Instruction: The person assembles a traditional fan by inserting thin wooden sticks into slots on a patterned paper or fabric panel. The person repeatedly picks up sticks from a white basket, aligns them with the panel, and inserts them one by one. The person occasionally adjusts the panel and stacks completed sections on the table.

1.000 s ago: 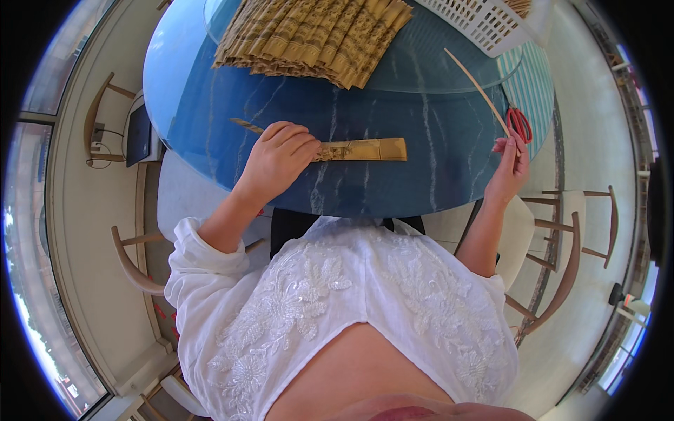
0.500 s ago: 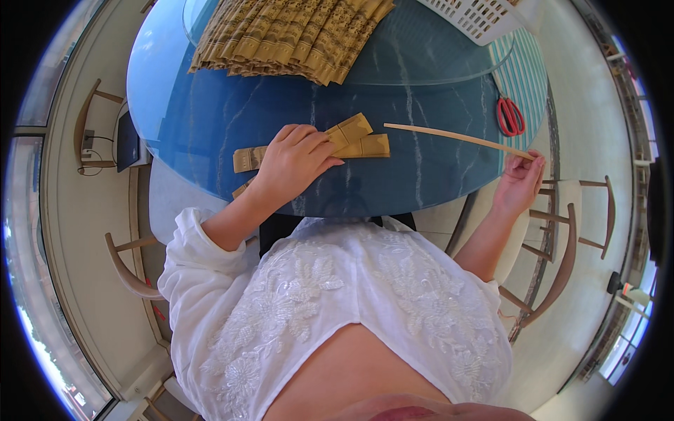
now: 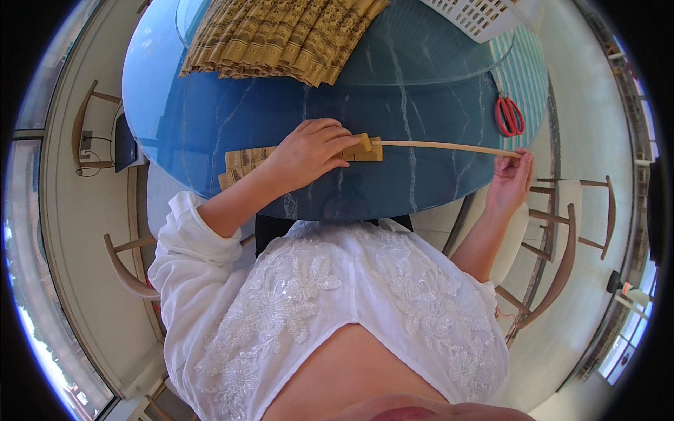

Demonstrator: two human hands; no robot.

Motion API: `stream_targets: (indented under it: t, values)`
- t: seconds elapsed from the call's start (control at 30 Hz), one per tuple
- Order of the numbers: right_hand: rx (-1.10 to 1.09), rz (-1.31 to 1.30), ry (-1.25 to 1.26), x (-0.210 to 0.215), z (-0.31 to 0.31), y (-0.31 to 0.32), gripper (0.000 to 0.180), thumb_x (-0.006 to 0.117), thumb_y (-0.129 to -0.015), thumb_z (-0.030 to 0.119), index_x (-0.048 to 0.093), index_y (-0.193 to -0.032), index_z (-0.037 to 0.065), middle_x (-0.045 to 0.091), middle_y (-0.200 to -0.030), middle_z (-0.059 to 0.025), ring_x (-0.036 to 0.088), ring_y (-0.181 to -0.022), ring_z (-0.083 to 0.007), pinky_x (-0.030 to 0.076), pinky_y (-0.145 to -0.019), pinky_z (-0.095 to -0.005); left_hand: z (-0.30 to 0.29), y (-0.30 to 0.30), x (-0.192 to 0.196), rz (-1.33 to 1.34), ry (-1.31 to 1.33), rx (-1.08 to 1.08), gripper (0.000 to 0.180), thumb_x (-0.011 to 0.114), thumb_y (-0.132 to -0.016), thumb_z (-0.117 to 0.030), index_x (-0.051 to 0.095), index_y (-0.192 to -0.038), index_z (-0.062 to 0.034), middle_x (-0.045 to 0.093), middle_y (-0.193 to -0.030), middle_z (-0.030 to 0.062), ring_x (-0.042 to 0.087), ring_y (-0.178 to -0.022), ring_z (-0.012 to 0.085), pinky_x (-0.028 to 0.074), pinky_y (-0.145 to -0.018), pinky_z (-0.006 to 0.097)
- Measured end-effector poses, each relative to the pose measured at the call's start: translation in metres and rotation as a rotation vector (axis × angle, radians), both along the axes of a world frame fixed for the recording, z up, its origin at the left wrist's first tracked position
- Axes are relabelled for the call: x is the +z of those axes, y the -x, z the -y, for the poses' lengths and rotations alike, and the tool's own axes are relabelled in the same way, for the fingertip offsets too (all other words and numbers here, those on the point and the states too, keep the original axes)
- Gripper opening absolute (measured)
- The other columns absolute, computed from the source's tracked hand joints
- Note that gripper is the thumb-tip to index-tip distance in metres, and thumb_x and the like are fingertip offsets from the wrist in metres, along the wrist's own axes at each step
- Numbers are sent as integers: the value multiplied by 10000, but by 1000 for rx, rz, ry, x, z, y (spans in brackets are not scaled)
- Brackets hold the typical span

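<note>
My left hand is closed over a brown printed paper sleeve, with its fingers bent around it near the table's front edge. Folded brown paper also shows to the left, under my wrist. A slim wooden chopstick lies level, its left tip at the right end of the sleeve. I cannot tell whether that tip is inside or only touching. The chopstick's other end is pinched between the fingers of my right hand, by the table's right edge.
A fanned pile of brown pleated paper lies on the raised glass disc of the blue marbled table. Red-handled scissors rest on a striped cloth at right, below a white basket. Wooden chairs stand around.
The chopstick has moved left and levelled out, so its tip now meets the sleeve. My left hand has shifted right along the paper, and the sleeve ends have drawn together.
</note>
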State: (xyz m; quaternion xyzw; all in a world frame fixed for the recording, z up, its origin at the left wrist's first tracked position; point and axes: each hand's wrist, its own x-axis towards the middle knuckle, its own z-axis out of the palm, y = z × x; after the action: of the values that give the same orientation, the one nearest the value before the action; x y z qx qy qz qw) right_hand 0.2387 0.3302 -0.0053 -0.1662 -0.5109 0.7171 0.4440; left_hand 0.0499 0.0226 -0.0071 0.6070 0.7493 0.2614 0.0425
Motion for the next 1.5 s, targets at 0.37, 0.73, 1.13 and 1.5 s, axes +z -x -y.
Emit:
stream_targets:
  t: [0.37,0.73,1.13,1.5]
  values:
    - [36,54,-21,0,2,5,258,431,-990,244,524,-932,11,497,-646,-57,422,-582,-123,323,-557,-253,-18,-1,3,24,-17,18,257,676,-791,-203,644,-1010,-72,560,-1053,75,500,-1063,266,416,-908,381]
    - [64,79,-16,-3,0,8,258,437,-989,241,531,-931,7,492,-630,-53,438,-576,-122,334,-562,-253,-24,1,1,240,28,36,164,687,-778,-118,614,-901,-39,544,-1003,74,491,-1030,258,390,-918,375]
    - [93,120,-4,-9,-1,8,247,441,-987,235,533,-921,16,507,-639,-49,467,-586,-109,349,-572,-246,-29,9,-2,364,79,-8,122,663,-801,-101,562,-856,-56,541,-981,56,470,-1036,244,343,-941,374]
    - [226,120,64,-11,11,15,232,438,-990,235,524,-933,27,522,-672,-50,486,-612,-107,366,-587,-244,-25,11,9,423,30,-6,106,658,-812,-79,562,-852,-61,563,-1021,56,476,-1064,243,328,-965,372]
